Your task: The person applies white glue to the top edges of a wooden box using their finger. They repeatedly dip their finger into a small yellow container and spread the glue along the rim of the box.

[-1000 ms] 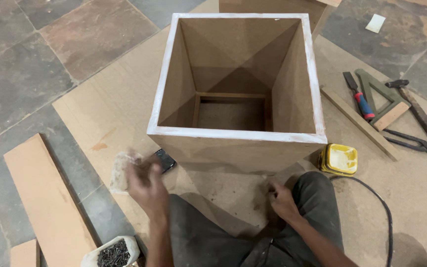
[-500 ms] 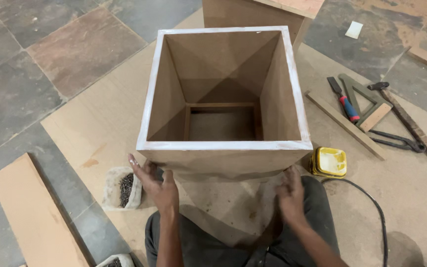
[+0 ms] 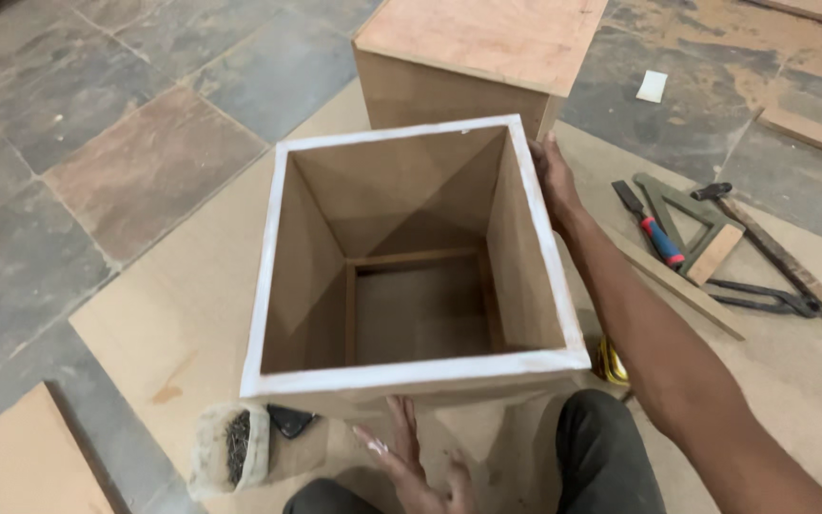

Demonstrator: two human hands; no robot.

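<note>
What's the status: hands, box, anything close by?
Right hand open on the open wooden box's far right corner. Left hand open at its near side. Bag of nails beside the near left corner.

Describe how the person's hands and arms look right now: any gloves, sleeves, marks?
Both hands are bare, no gloves. The right hand leads into a bare forearm with no sleeve, watch or band visible. The left hand shows a whitish smear on a finger. Dark grey trousers cover the knees below.
</note>
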